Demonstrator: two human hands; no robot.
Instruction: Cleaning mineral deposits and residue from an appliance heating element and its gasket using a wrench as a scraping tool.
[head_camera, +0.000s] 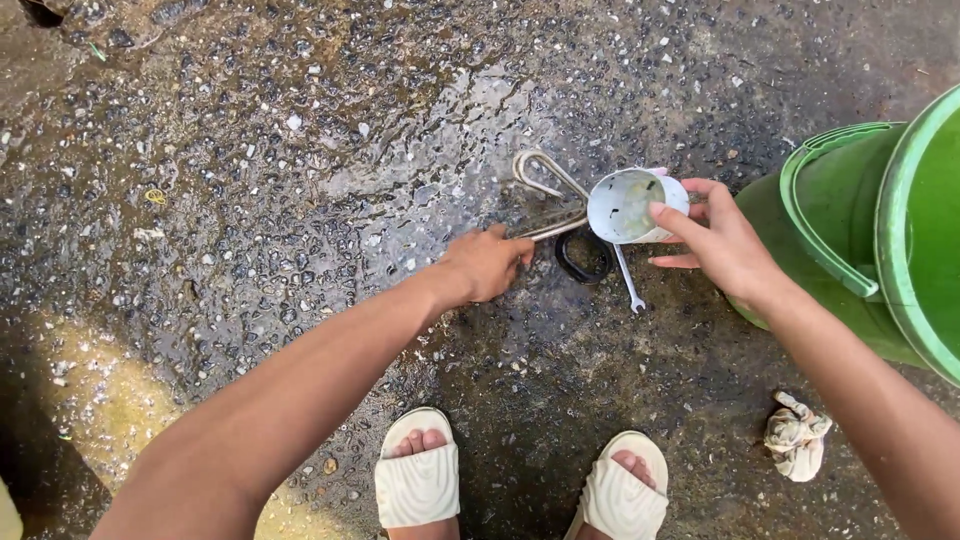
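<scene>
Both arms reach forward and down; the left hand (487, 262) closes its grip low, the right hand (718, 240) pinches with fingertips.

green buckets (850, 230) right | crumpled rag (797, 436) on wet gravelly ground (250, 180) | white sandals (418, 482)

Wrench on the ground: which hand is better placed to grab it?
Right, probably. The wrench lies just below the right hand, though that hand holds the white cup by its rim. The left hand grips the bent metal rod, with the black ring between it and the wrench.
</scene>
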